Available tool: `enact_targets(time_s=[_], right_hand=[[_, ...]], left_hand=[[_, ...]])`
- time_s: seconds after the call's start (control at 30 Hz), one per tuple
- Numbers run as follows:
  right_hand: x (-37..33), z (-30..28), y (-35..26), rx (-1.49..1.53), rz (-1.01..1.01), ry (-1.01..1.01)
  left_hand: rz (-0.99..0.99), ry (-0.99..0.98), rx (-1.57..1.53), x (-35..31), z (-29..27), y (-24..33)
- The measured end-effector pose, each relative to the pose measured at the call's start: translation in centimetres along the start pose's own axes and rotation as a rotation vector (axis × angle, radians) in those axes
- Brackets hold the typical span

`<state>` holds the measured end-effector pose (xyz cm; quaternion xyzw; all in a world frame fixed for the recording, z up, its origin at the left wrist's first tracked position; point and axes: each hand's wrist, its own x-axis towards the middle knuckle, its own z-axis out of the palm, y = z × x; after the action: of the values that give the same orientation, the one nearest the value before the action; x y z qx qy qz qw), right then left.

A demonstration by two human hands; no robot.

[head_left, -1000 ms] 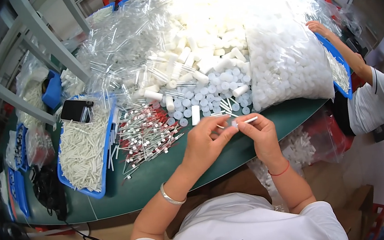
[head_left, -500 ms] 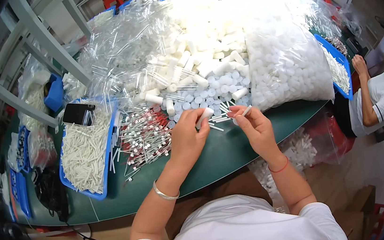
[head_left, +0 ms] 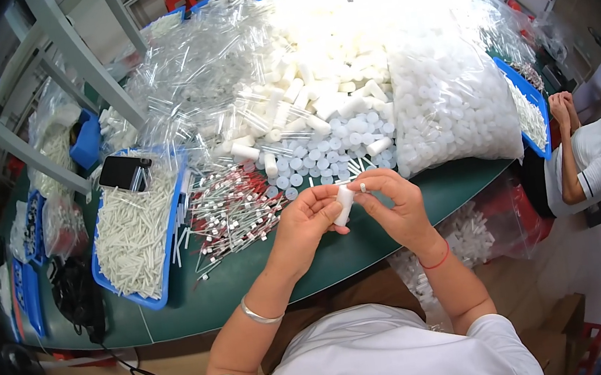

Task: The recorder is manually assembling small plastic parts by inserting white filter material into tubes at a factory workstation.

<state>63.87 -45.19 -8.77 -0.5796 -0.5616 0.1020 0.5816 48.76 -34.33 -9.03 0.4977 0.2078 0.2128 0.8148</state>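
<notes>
A: Where's the white cylinder (head_left: 344,205)?
B: In front of the wearer's chest, over the near edge of the green tabletop (head_left: 252,285), tilted, top end leaning a bit R.
A: L hand (head_left: 304,220)?
B: Thumb + fingers clamped round the cyl.
A: R hand (head_left: 399,209)?
B: Thumb and index pinched together on a small white piece (head_left: 363,188), just beside the cyl's upper end. Prob. the tip of a thin stick, but fingers block most of it.
A: Just past the hands?
B: Loose translucent discs (head_left: 323,159), w/ a few more cyls lying among them. L of those, a heap of thin red-and-white leads (head_left: 233,210) w/ small white ends. R, a big clear bag (head_left: 451,107) packed w/ translucent pcs.
A: Farther out?
B: Behind the discs, a big pile of white cyls (head_left: 306,105), washed out by glare toward the back. Far L, a blue tray (head_left: 147,304) full of short white sticks (head_left: 130,255), black phone (head_left: 123,173) on top.
A: Anyone else?
B: Yes, a co-worker (head_left: 594,161) at R, hands raised together near another blue tray (head_left: 541,141).
</notes>
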Motion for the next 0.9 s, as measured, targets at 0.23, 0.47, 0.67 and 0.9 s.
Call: enact_targets(time_s=[0.23, 0.47, 0.67, 0.9], right_hand=[[0.0, 0.3, -0.4, -0.101, -0.041, 0.013], [-0.5, -0.6, -0.6, -0.147, -0.078, -0.149], [0.5, -2.1, -0.7, -0.503, -0.263, -0.327], [1.1, -2.4, -1.7, -0.562, -0.286, -0.56]], left_hand=[[0.079, 0.07, 0.336, -0.9, 0.8, -0.7], [-0.097, -0.007, 0.135, -1.1, -0.4, -0.4], [-0.025, 0.068, 0.375, -1.7, -0.7, 0.4], [-0.109, 0.021, 0.587, -1.7, -1.1, 1.4]])
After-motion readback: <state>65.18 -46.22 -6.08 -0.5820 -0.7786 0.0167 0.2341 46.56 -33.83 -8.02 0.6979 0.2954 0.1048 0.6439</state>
